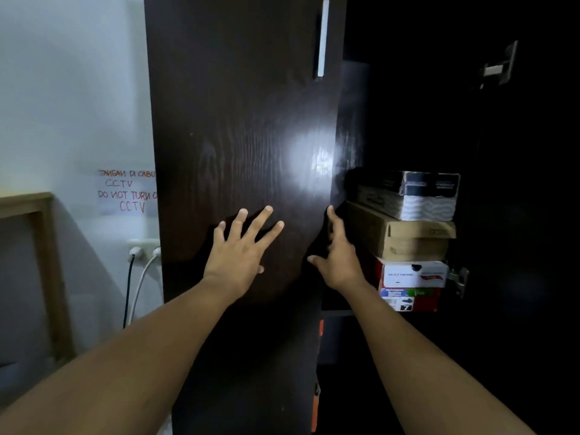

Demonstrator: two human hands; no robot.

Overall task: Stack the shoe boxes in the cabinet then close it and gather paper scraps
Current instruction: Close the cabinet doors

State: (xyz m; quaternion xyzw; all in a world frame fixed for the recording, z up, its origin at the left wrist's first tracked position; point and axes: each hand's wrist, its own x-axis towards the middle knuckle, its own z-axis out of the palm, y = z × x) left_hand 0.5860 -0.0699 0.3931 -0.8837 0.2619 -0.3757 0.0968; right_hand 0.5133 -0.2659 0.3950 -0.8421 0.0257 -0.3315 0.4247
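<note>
A dark wooden cabinet door [244,136] with a silver handle [323,39] fills the middle. My left hand [241,249] lies flat on the door face with fingers spread. My right hand [337,249] sits at the door's right edge, fingers curled around it. Behind the door, shoe boxes are stacked on a shelf: a black and white box [417,194] on top, a brown cardboard box [405,238] under it, a white box [414,274] below, and a red box [411,299] at the bottom.
The cabinet's right side is dark, with hinges [499,65] on its inner wall. On the white wall at the left hangs a handwritten paper notice [127,191]. Below it, two cables run from a wall socket [142,246]. A wooden frame [47,262] stands at the far left.
</note>
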